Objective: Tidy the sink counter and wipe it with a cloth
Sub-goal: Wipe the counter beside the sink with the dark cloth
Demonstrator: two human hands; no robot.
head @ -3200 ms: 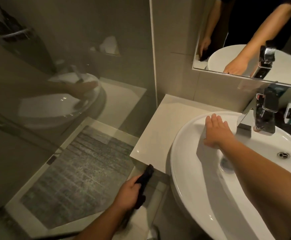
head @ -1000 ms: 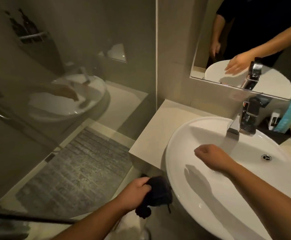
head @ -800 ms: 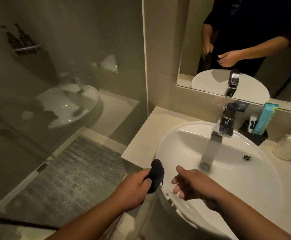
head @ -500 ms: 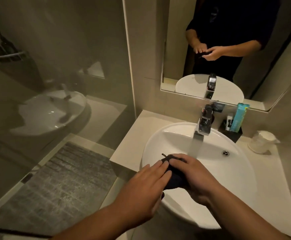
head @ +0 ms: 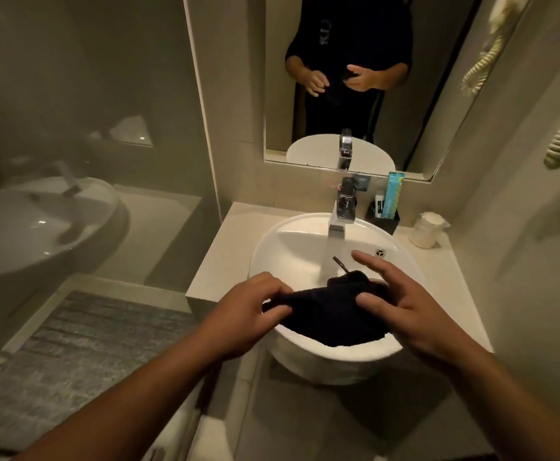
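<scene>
A dark cloth (head: 332, 311) is spread over the front of the round white sink basin (head: 292, 241). My left hand (head: 248, 311) pinches the cloth's left edge. My right hand (head: 401, 304) holds its right side with the thumb, the other fingers splayed. Water runs from the chrome tap (head: 342, 211) into the basin just behind the cloth. The beige counter (head: 218, 261) surrounds the sink.
A black holder (head: 383, 219) with a teal tube and a white item stands behind the tap, a white cup (head: 426, 229) to its right. A mirror (head: 355, 78) hangs above. A glass shower panel (head: 89, 144) and grey mat (head: 82, 344) are on the left.
My left hand brought the cloth up from beside the counter to the basin. My right hand left the sink rim and joined it. The water started running and the bunched cloth is now spread out.
</scene>
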